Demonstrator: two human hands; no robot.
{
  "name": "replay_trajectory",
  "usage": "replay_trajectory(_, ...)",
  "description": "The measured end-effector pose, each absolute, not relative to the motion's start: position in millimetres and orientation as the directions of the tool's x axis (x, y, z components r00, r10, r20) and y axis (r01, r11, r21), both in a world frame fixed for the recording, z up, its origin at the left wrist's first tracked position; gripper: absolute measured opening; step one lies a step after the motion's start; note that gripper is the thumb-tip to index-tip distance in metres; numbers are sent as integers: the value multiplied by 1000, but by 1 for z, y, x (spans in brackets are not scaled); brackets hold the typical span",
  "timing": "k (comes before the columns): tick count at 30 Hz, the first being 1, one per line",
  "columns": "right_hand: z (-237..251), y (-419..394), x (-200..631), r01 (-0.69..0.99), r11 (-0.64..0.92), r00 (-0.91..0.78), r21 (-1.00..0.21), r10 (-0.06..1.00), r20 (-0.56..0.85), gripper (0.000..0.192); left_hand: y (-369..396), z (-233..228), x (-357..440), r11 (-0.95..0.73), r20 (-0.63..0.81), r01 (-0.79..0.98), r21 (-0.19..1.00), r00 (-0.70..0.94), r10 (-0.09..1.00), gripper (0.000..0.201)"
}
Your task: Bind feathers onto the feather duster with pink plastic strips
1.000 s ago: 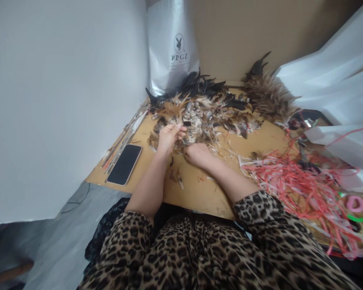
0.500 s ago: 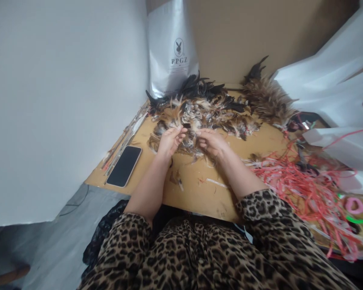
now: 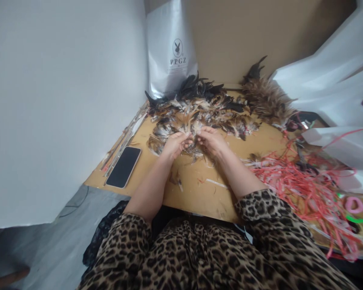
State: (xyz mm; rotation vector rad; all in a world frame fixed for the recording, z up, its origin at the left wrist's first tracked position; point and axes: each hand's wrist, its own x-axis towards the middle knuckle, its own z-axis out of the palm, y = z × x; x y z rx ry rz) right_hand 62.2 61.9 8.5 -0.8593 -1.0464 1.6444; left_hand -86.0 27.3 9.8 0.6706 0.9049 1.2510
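Both hands work close together over a loose pile of brown, cream and grey feathers (image 3: 163, 131) on the tan table. My left hand (image 3: 177, 145) is closed in a pinch, with brown feathers (image 3: 184, 121) fanning up from its fingertips. Just to its right, my right hand (image 3: 211, 141) also pinches, its thumb and forefinger at the pale fluffy base of a feather (image 3: 197, 125). The fingertips of the two hands are a small gap apart. Long black feathers (image 3: 196, 86) lie behind the pile.
A phone (image 3: 123, 167) lies at the table's left, beside thin sticks (image 3: 127, 135). A white printed bag (image 3: 172, 48) stands behind. Tangled red strips (image 3: 302, 185), a pink ring (image 3: 354, 204) and a brown feather bundle (image 3: 269, 98) are on the right. A white panel (image 3: 63, 100) borders the left.
My left hand has moved slightly right and down, closer to my right hand. The small dark piece at its fingertips no longer shows; brown feathers stand there now.
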Motion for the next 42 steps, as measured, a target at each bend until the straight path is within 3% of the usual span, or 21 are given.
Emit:
replay_trajectory(8,4,61,62,-246,-16,-246,-969,968,47,29,26,9,-86,207,-186,-447,870,91,978,16)
replay_trajectory(15,12,56,61,-108,34,-227,-994,972,58,31,27,5,-85,193,-157,-382,904,123,980,18)
replay_trajectory(28,13,58,64,-225,-70,-254,-972,967,-11,31,27,3,-85,161,-133,-385,909,98,986,22)
replay_trajectory(36,17,57,67,-186,-52,-279,-981,960,2,32,28,3,-86,182,-144,-392,902,126,982,20)
replay_trajectory(42,30,47,64,-50,10,-266,-999,964,23,35,27,3,-84,187,-145,-325,927,151,978,22)
